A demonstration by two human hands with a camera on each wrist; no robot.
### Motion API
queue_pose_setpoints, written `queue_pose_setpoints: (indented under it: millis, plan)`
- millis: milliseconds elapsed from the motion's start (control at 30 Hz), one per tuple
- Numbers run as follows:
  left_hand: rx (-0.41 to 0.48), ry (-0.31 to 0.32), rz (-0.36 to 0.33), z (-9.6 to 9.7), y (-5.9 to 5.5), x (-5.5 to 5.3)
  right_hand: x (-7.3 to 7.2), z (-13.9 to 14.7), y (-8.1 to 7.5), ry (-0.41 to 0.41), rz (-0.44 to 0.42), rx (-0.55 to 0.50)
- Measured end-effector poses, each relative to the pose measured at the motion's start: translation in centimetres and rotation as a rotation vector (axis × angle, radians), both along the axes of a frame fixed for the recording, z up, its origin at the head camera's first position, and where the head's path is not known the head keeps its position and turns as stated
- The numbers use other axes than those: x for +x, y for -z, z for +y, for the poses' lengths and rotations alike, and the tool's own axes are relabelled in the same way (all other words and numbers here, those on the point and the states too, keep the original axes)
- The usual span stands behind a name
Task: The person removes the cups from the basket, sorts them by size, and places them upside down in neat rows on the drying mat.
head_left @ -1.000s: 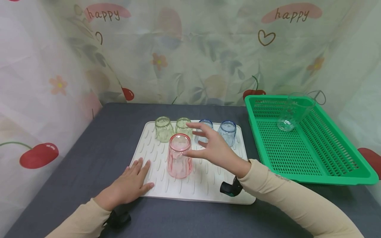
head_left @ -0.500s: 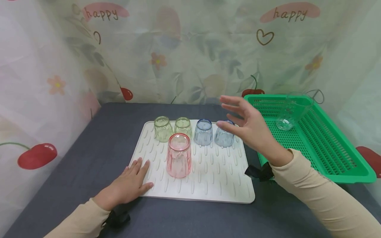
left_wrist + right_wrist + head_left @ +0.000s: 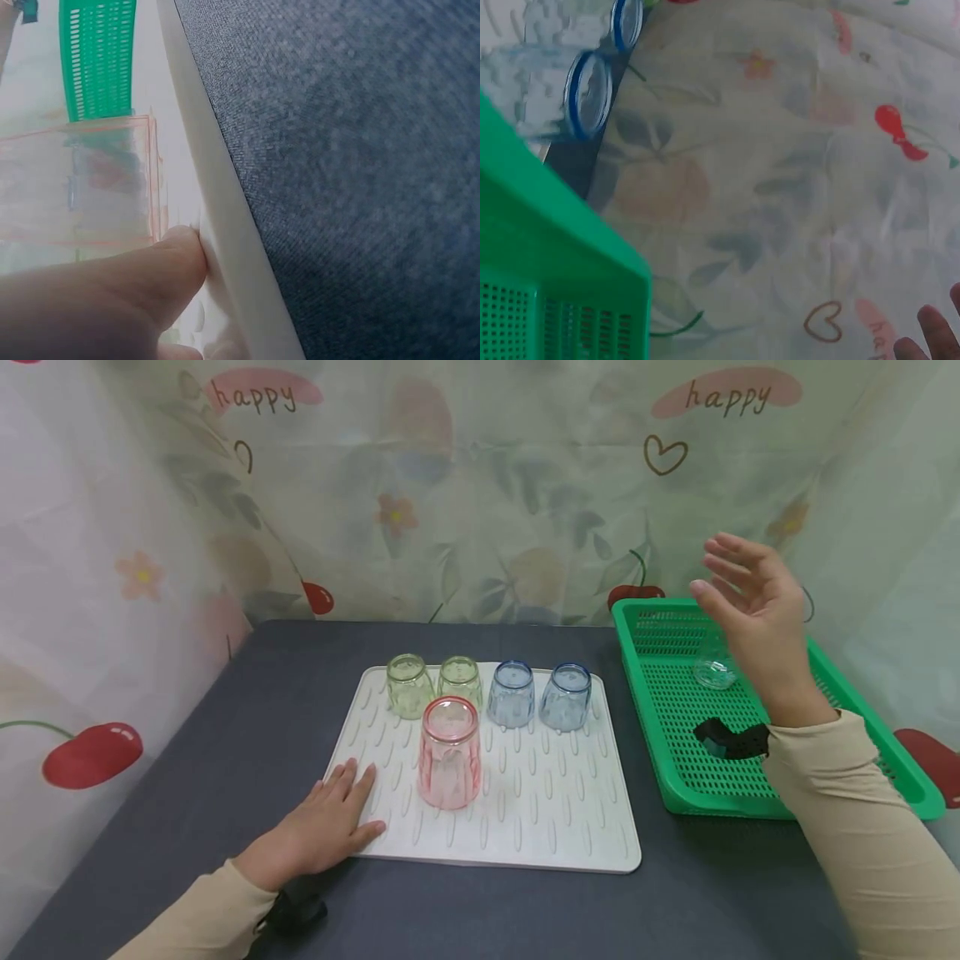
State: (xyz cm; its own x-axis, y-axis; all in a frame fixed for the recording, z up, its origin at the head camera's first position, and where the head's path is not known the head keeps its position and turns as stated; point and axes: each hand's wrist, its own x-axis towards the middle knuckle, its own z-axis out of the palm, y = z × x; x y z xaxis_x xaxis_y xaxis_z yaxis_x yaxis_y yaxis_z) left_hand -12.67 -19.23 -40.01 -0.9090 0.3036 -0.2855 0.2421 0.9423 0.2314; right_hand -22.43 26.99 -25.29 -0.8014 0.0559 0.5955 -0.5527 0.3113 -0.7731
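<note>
My left hand [image 3: 315, 827] rests with spread fingers on the left edge of a white ribbed drying mat [image 3: 525, 827]. Over the green plastic basket [image 3: 645, 710], my right hand [image 3: 768, 618] is raised with loosely bent fingers and holds nothing. It partly hides a clear glass [image 3: 714, 672] lying in the basket. On the mat a tall pink glass [image 3: 450, 768] stands upside down near my left hand. Behind it, also upside down, are two green glasses [image 3: 410, 689] and two blue glasses [image 3: 512, 697]. In the left wrist view my thumb [image 3: 176, 262] presses the mat's edge.
A dark grey cloth [image 3: 225, 727] covers the table around the mat. Printed curtains [image 3: 487, 502] hang close behind and at both sides. The basket's raised rim [image 3: 652, 752] stands right of the mat, with a gap between.
My right hand has moved away from the pink glass, rightward and up, to above the basket. The pink glass stays standing on the mat. My left hand has kept its place.
</note>
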Motion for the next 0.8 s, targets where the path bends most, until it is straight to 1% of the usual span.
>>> queue_pose_setpoints:
  millis: [67, 133, 233, 367, 500, 633, 800]
  plan:
    - [0.001, -0.001, 0.004, 0.0, 0.0, 0.0, -0.9, 1.3, 0.3, 0.069, -0.03, 0.043]
    - [0.001, -0.001, 0.007, 0.0, 0.0, 0.0, -1.8, 2.7, 0.6, 0.129, -0.077, 0.095]
    - [0.001, 0.001, 0.01, 0.0, 0.0, 0.0, -3.2, 4.7, 1.4, 0.191, -0.169, 0.15]
    - [0.0, 0.004, 0.014, -0.1, 0.2, 0.0, -4.7, 7.0, 2.3, 0.251, -0.281, 0.216]
    - [0.0, 0.004, 0.013, -0.1, 0.2, 0.0, -5.8, 9.0, 3.4, 0.301, -0.336, 0.28]
    - [0.001, 0.001, 0.011, -0.1, 0.1, -0.1, -6.6, 10.6, 4.3, 0.327, -0.391, 0.345]
    - [-0.014, -0.006, -0.003, -0.1, 0.1, -0.1, -7.0, 11.5, 5.0, 0.318, -0.467, 0.428]
